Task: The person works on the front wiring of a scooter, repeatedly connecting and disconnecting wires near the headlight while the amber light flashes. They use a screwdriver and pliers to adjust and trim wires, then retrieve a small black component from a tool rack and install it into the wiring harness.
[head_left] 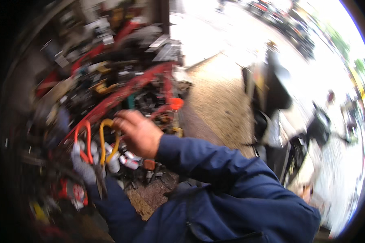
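In my left hand [84, 168], which wears a grey glove, is a pair of scissors or snips with one orange handle loop [89, 142] and one yellow handle loop [101, 139]. Its dark blades [100, 182] point back toward my body. My right hand [140, 133] is bare, its fingers loosely bent beside the upper edge of the yellow loop. Blur hides whether the fingertips touch that loop. Below the handles lie several white and grey small containers [114, 164], partly covered by the tool.
A red-framed rack [121, 95] crowded with tools and parts fills the left. An orange funnel-like piece [176, 103] stands at its edge. A red and black item [74, 193] lies lower left. Parked motorbikes [290, 158] stand on the right, beside a brown floor [221, 97].
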The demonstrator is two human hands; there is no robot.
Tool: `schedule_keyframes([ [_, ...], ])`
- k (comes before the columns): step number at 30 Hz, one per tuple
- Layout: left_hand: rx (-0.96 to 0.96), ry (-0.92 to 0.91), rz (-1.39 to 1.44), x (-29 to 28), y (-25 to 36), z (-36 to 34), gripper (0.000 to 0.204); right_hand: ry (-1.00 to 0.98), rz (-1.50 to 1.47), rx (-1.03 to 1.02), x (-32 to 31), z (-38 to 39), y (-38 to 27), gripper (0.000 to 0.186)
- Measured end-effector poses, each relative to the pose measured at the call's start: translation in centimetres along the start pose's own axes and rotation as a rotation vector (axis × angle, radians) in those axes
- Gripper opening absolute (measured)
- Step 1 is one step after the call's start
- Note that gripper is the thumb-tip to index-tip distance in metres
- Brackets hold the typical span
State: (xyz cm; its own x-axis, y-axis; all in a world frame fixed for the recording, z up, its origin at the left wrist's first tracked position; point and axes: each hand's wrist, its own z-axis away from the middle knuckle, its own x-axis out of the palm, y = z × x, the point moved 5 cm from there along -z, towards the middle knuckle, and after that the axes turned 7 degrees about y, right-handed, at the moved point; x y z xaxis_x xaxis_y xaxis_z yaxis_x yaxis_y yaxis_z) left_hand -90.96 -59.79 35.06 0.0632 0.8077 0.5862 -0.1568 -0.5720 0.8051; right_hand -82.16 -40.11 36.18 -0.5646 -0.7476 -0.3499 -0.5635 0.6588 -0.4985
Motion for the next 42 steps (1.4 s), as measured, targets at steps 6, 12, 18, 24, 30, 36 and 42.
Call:
schedule_keyframes([
  [6, -0.523, 0.054, -0.283, 3.9, -16.5, 8.5, 0.025, -0.071, 0.349, 0.137, -8.8, 12.4, 0.6, 0.056],
  [12, -1.107, -0.241, -0.366, 10.4, -31.8, 20.9, 0.027, -0.067, 0.351, 0.470, -20.3, 26.6, -2.4, 0.046],
  [18, -1.610, -0.515, -0.458, 15.1, -43.1, 36.8, 0.034, 0.246, 0.295, 0.639, -33.2, 38.6, -10.3, 0.029],
  [24, -1.894, -0.905, -0.587, 18.0, -51.0, 56.3, 0.056, 0.495, 0.527, 0.925, -44.9, 52.0, -19.9, 0.027],
  [30, -1.546, -1.138, -1.218, 21.3, -57.4, 68.3, 0.045, 0.928, 0.226, 1.493, -51.1, 64.6, -26.6, 0.026],
  [36, -1.197, -1.153, -1.088, 27.8, -70.7, 74.6, 0.026, 1.611, -0.394, 1.344, -54.2, 72.5, -30.5, 0.020],
  [42, -0.449, -1.116, -1.396, 32.3, -84.1, 77.5, 0.053, 1.676, -0.351, 1.384, -59.7, 77.9, -31.4, 0.022],
])
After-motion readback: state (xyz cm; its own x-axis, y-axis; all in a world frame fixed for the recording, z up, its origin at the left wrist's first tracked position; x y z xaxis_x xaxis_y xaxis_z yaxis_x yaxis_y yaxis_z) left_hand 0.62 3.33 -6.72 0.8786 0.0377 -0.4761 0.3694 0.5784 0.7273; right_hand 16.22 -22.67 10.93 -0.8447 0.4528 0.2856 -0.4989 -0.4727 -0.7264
